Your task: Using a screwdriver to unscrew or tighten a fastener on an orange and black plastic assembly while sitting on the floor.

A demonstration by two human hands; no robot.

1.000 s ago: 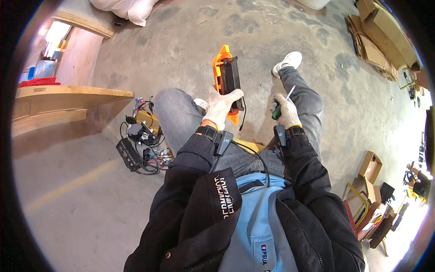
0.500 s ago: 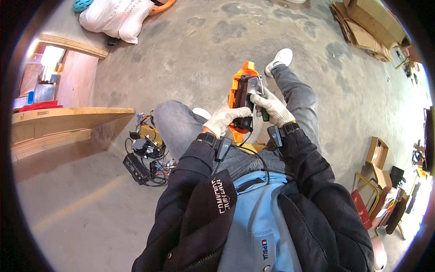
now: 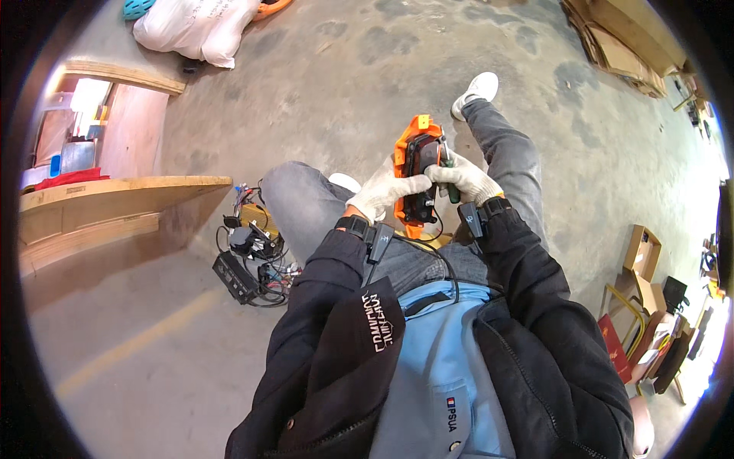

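My left hand (image 3: 380, 191), in a white knit glove, is closed around an orange-and-black device (image 3: 420, 153) above my lap. Its thumb lies across the black inner side, which faces up inside an orange frame. A thin dark cable hangs from the device's lower end. My right hand (image 3: 472, 183), also gloved, is closed on a screwdriver with a dark green handle (image 3: 454, 191). The thin metal shaft points away from me along the device's right edge. My right fingertips meet the left thumb over the device; what they touch underneath is hidden.
A heap of cables, black boxes and a yellow unit (image 3: 248, 249) lies on the floor by my left knee. Beyond it is a wooden bench (image 3: 130, 191). A white sack (image 3: 195, 30) lies far left, flattened cardboard (image 3: 623, 53) far right, and open boxes (image 3: 642, 252) to the right.
The device has turned so that its black inner side faces up more. Both hands have come closer together over it, and the right fingertips now meet the left thumb.
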